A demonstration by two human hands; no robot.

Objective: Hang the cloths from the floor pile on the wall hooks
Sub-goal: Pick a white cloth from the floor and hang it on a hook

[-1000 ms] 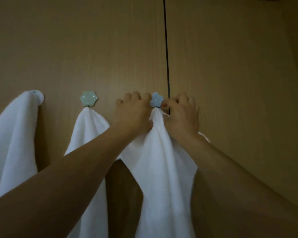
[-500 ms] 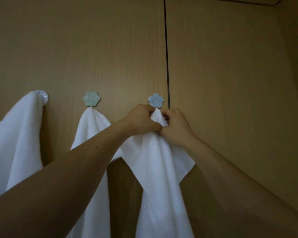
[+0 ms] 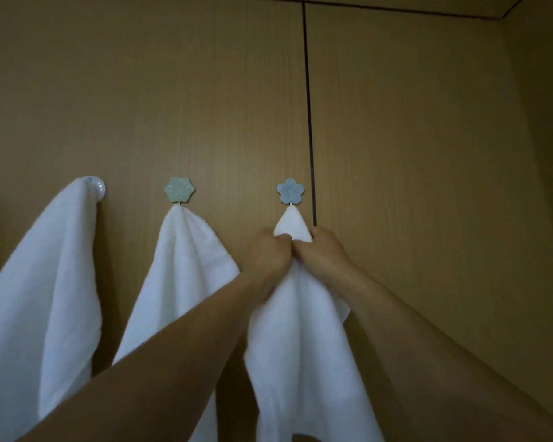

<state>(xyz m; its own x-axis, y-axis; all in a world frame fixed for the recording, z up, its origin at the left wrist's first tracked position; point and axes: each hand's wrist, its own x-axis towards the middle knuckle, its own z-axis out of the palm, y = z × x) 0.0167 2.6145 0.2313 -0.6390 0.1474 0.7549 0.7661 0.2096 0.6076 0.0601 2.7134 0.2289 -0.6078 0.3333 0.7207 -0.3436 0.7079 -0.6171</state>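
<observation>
Head view: a bare wood-grain wall panel (image 3: 428, 186) is seen at 3 o'clock of the blue flower-shaped wall hook (image 3: 290, 190), past a dark vertical seam (image 3: 308, 122). A white terry cloth (image 3: 300, 330) is hung from that hook. Its neck, at 6 o'clock, is gripped by the curled fingers of the left hand (image 3: 267, 253) and right hand (image 3: 321, 253), which touch each other.

Wood-panel wall (image 3: 412, 148), white cloths (image 3: 45, 282) on its hooks (image 3: 179, 190)
</observation>
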